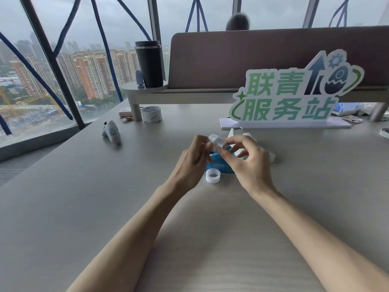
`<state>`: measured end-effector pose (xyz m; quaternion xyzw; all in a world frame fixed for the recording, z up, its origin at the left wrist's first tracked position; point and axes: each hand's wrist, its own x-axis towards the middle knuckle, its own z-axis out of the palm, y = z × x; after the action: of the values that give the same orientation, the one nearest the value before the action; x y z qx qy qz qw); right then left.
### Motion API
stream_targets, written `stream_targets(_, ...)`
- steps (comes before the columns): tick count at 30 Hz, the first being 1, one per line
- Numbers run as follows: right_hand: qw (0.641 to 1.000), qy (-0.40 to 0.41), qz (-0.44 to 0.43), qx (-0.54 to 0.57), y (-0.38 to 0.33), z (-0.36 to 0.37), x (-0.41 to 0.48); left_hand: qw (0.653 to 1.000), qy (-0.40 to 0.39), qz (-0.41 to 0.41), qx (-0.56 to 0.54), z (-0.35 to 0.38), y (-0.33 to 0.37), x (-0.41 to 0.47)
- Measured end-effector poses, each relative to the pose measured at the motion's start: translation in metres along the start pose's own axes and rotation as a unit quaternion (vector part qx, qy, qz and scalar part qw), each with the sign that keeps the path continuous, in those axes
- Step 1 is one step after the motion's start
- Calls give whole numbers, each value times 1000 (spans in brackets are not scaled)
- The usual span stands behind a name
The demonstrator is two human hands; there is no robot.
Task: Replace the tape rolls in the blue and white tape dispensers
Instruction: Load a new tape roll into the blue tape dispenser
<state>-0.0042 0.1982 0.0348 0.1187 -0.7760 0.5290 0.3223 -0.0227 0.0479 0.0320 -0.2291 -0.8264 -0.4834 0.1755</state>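
Note:
Both my hands hold a small clear tape roll (216, 141) above the table. My left hand (193, 163) pinches its left side and my right hand (244, 161) grips its right side. Directly beneath them lies the blue tape dispenser (219, 164), partly hidden by my fingers. A white empty tape core (213, 175) stands on the table just in front of the dispenser. The white dispenser (232, 133) peeks out behind my right hand, mostly hidden. More clear tape rolls (271, 158) lie to the right of my right hand.
A green and white standing sign (290, 98) is behind the hands. A wide tape roll (152, 114) and a grey plush toy (111, 131) sit at the left. A black tumbler (149, 63) stands on a raised shelf (145, 89). A person sits behind the partition.

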Motion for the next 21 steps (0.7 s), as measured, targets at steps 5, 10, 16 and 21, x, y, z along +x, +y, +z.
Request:
stream_targets(5, 1000, -2, 5, -9, 3, 1, 3, 999, 8, 18, 36, -1, -4, -2)
stream_targets(10, 999, 3, 30, 12, 3, 2, 5, 997, 0, 48, 64, 0, -3, -3)
stream_targets(16, 999, -27, 36, 12, 9, -1, 7, 999, -21, 29, 9, -1, 0, -3)
stream_targets(21, 996, -76, 18, 33, 8, -1, 11, 999, -13, 24, -28, 1, -1, -2)
